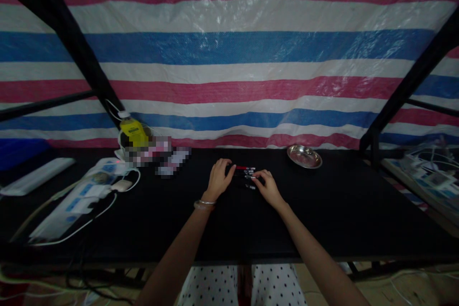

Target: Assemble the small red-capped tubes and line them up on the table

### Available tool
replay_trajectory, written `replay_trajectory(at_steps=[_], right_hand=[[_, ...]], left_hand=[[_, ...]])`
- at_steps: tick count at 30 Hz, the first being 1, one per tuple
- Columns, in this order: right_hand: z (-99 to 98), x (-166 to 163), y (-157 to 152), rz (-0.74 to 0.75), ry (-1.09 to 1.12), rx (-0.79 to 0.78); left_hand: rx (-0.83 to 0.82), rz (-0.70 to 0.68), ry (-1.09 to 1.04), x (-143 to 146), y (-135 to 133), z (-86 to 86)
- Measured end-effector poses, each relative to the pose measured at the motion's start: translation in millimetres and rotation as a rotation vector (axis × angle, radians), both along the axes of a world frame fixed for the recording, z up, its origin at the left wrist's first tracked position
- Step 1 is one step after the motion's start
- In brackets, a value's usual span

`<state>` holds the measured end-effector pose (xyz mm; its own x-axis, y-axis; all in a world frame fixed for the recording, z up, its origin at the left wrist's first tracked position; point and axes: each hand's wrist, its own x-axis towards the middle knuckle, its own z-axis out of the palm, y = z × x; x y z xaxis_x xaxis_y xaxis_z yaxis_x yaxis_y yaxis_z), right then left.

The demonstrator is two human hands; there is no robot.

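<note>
Several slim pens lie side by side on the black tabletop, pointing left to right. One has a red barrel; the others look black, with silvery right ends. My left hand, a bracelet on its wrist, rests at their left ends with fingers curved and the thumb apart; whether it touches a pen is hard to see. From the right, my right hand has thumb and fingertips closed on the silvery end of a pen. Nearest to me lies another dark pen. The dark barrels blend into the table.
A round metal dish stands at the back right. At the left are a yellow bottle, blurred packets, and a power strip with cables. Striped sheeting hangs behind the black table.
</note>
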<state>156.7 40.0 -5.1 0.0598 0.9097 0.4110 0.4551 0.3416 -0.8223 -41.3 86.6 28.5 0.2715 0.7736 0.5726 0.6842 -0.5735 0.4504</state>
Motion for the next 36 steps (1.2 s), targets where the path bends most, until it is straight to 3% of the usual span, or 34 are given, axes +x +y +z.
replay_trajectory(at_steps=[7, 11, 17, 23, 27, 36], right_hand=[[7.8, 3, 5, 0.174, 0.900, -0.349], [12.9, 7, 3, 0.204, 1.151, -0.436], [17.2, 3, -1, 0.206, 1.082, -0.519], [19.8, -2, -5, 0.199, 0.940, -0.497], [16.5, 0, -3, 0.185, 0.916, -0.468], [16.4, 18, 2, 0.099, 0.969, -0.414]], left_hand=[[0.066, 0.079, -0.151, -4, -1, -2.0], [0.093, 0.078, -0.154, -3, -2, -1.0], [0.175, 0.005, 0.006, 1, -6, 2.3], [0.188, -0.185, 0.280, 9, -12, 5.4], [0.165, -0.225, 0.381, 13, -8, 0.9], [0.062, -0.142, 0.255, 8, -5, -1.0]])
